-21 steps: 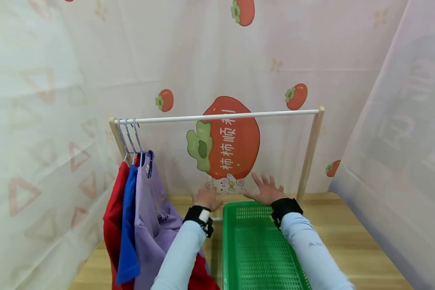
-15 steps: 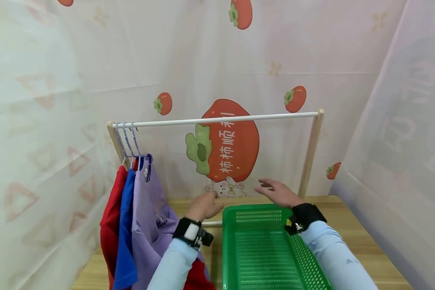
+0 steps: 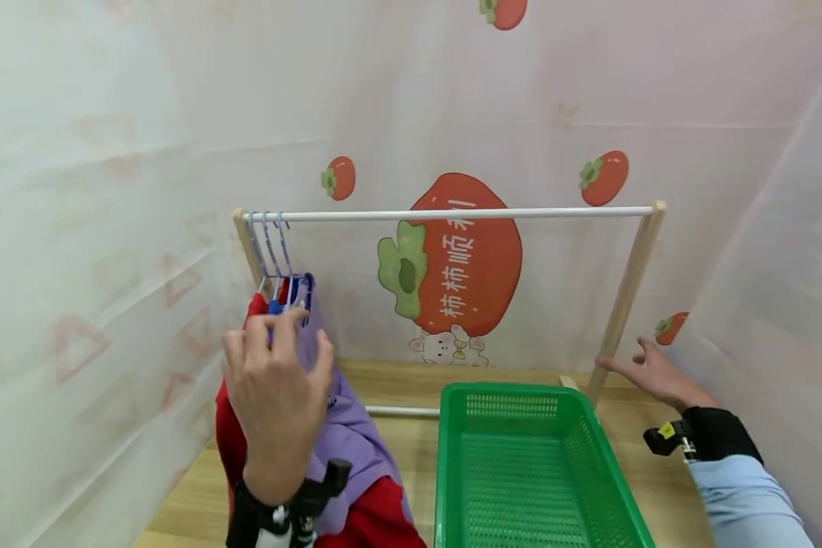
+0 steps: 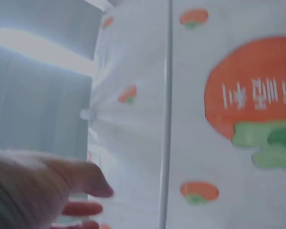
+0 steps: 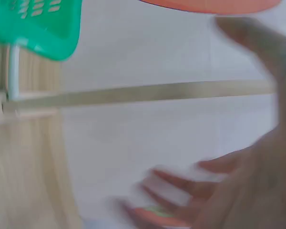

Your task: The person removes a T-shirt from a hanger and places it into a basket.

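Three garments hang on pale blue hangers (image 3: 284, 247) at the left end of the rack's white rail (image 3: 397, 215). A purple sweatshirt (image 3: 359, 438) hangs in front, with a blue garment (image 3: 275, 307) and a red one (image 3: 229, 445) behind. My left hand (image 3: 277, 403) is raised before them, fingers loosely bent and holding nothing, hiding part of the clothes. In the left wrist view its thumb and fingers are apart, with the rail beyond. My right hand (image 3: 657, 374) is spread beside the right wooden post (image 3: 623, 312), a fingertip overlapping it in the head view.
A green plastic basket (image 3: 447, 464) with perforated walls stands on the wooden table (image 3: 192, 498), right of the clothes. A white lower bar (image 3: 404, 411) runs behind it. Printed curtains (image 3: 383, 99) enclose the back and sides.
My hands have moved apart from above the basket: the left to the hanging clothes, the right to the right post. The head view has shifted slightly.
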Tool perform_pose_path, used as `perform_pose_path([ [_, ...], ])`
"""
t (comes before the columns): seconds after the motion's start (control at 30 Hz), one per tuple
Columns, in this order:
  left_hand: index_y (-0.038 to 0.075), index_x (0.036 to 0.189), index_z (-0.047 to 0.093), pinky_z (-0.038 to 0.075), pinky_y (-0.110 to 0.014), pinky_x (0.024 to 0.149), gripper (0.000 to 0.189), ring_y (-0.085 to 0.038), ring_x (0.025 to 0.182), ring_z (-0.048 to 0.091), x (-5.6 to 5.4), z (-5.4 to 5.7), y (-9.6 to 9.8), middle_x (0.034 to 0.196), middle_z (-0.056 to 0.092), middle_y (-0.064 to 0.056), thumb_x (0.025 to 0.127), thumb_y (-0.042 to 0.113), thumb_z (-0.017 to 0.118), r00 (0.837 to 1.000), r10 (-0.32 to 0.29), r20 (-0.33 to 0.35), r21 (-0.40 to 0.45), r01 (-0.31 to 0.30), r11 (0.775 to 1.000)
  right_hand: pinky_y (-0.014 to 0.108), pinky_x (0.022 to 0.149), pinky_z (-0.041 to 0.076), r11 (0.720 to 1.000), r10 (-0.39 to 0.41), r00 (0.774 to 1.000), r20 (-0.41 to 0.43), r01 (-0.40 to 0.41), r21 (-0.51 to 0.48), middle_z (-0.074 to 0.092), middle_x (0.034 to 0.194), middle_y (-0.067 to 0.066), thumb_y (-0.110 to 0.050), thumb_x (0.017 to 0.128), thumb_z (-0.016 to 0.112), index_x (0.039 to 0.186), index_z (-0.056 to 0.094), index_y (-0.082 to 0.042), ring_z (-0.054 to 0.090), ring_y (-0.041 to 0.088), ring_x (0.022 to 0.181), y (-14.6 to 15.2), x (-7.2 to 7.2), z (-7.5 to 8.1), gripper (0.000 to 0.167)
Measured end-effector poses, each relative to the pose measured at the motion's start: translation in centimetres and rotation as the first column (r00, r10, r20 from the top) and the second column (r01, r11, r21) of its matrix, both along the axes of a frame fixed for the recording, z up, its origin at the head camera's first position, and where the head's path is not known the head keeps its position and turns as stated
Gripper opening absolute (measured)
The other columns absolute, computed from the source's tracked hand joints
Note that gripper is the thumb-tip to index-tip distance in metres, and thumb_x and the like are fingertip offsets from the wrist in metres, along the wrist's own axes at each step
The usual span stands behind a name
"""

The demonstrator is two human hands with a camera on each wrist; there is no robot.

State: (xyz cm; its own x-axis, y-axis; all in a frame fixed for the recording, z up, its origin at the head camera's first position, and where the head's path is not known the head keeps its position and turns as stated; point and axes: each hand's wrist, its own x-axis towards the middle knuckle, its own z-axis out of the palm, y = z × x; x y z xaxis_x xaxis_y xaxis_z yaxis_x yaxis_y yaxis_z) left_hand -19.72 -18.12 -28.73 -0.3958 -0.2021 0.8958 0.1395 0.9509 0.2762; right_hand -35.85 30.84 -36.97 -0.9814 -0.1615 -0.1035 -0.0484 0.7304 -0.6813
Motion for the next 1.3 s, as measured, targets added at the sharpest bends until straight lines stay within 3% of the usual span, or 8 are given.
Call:
perform_pose_path([
  [0.13, -0.003, 0.114, 0.068, 0.048, -0.058, 0.077, 0.031, -0.048, 0.090, 0.055, -2.0, 0.1, -2.1, 0.106, 0.063, -0.025, 0.092, 0.019, 0.072, 0.988, 0.055, 0.148, 0.037, -0.061, 0.997, 0.071, 0.117, 0.029, 0.943, -0.145, 0.984, -0.103, 0.106, -0.314, 0.042, 0.163, 0.026, -0.061, 0.103, 0.058, 0.169, -0.002, -0.006, 0.031, 0.052, 0.154, -1.2, -2.3, -1.1, 0.105],
  [0.27, -0.004, 0.103, 0.068, 0.052, -0.060, 0.071, 0.024, -0.048, 0.084, 0.066, -3.5, -1.4, -2.5, 0.093, 0.069, -0.023, 0.092, 0.016, 0.073, 0.960, 0.096, 0.263, 0.000, -0.099, 0.995, 0.033, 0.103, 0.050, 0.707, -0.366, 0.923, -0.118, 0.193, -0.680, 0.075, 0.098, -0.016, -0.046, 0.099, 0.072, 0.133, 0.068, -0.015, 0.069, 0.010, 0.109, -2.4, -3.4, -2.7, 0.046],
  [0.4, -0.003, 0.082, 0.063, 0.049, -0.056, 0.061, 0.018, -0.047, 0.073, 0.066, -4.2, -2.8, -2.0, 0.074, 0.067, -0.022, 0.094, 0.010, 0.068, 0.958, 0.125, 0.260, -0.070, -0.110, 0.991, 0.023, 0.069, 0.044, 0.542, -0.594, 0.804, -0.001, 0.399, -0.740, 0.056, 0.066, -0.012, -0.052, 0.096, 0.072, 0.078, 0.063, -0.016, 0.055, 0.007, 0.070, -2.6, -3.0, -3.5, 0.042],
  [0.5, 0.002, 0.068, 0.054, 0.041, -0.050, 0.056, 0.029, -0.045, 0.063, 0.062, -4.5, -2.9, -1.8, 0.061, 0.059, -0.020, 0.096, 0.006, 0.060, 0.960, 0.123, 0.250, -0.089, -0.103, 0.991, 0.032, 0.070, 0.038, 0.539, -0.706, 0.708, 0.005, 0.542, -0.645, 0.045, 0.072, -0.005, -0.059, 0.099, 0.060, 0.082, 0.055, -0.010, 0.045, 0.018, 0.078, -2.6, -2.9, -3.8, 0.052],
  [0.63, 0.007, 0.062, 0.047, 0.031, -0.045, 0.061, 0.036, -0.041, 0.053, 0.054, -4.4, -2.1, -1.6, 0.054, 0.048, -0.012, 0.097, 0.005, 0.052, 0.959, 0.081, 0.270, -0.064, -0.066, 0.996, 0.035, 0.071, 0.039, 0.545, -0.733, 0.680, -0.013, 0.577, -0.608, 0.045, 0.078, -0.003, -0.054, 0.101, 0.049, 0.094, 0.053, -0.007, 0.044, 0.022, 0.085, -3.0, -3.2, -3.8, 0.048],
  [0.97, 0.005, 0.086, 0.069, 0.044, -0.042, 0.054, 0.021, -0.033, 0.061, 0.064, 0.0, 0.6, -0.1, 0.066, 0.064, -0.010, 0.100, 0.016, 0.059, 0.954, -0.025, 0.299, -0.007, 0.029, 1.000, 0.033, 0.070, 0.038, 0.539, -0.715, 0.698, -0.034, 0.520, -0.663, 0.042, 0.079, -0.003, -0.046, 0.103, 0.050, 0.095, 0.055, -0.011, 0.043, 0.019, 0.085, -4.6, -4.4, -2.8, 0.037],
  [1.17, 0.013, 0.101, 0.074, 0.049, -0.045, 0.049, 0.012, -0.031, 0.068, 0.072, 3.1, -2.4, 0.7, 0.086, 0.077, -0.004, 0.099, 0.020, 0.065, 0.937, -0.077, 0.342, 0.072, 0.055, 0.996, 0.035, 0.072, 0.038, 0.573, -0.675, 0.737, -0.027, 0.501, -0.648, 0.040, 0.086, 0.001, -0.049, 0.105, 0.047, 0.102, 0.053, -0.012, 0.043, 0.019, 0.088, -5.3, -4.9, -2.3, 0.038],
  [1.3, 0.016, 0.101, 0.072, 0.054, -0.050, 0.057, 0.006, -0.029, 0.075, 0.075, 3.2, -6.1, 1.5, 0.088, 0.076, 0.001, 0.097, 0.019, 0.070, 0.924, -0.133, 0.359, 0.122, 0.094, 0.988, 0.035, 0.070, 0.040, 0.659, -0.621, 0.782, -0.050, 0.486, -0.575, 0.044, 0.083, 0.000, -0.054, 0.105, 0.041, 0.100, 0.052, -0.012, 0.045, 0.020, 0.086, -4.9, -5.0, -1.8, 0.043],
])
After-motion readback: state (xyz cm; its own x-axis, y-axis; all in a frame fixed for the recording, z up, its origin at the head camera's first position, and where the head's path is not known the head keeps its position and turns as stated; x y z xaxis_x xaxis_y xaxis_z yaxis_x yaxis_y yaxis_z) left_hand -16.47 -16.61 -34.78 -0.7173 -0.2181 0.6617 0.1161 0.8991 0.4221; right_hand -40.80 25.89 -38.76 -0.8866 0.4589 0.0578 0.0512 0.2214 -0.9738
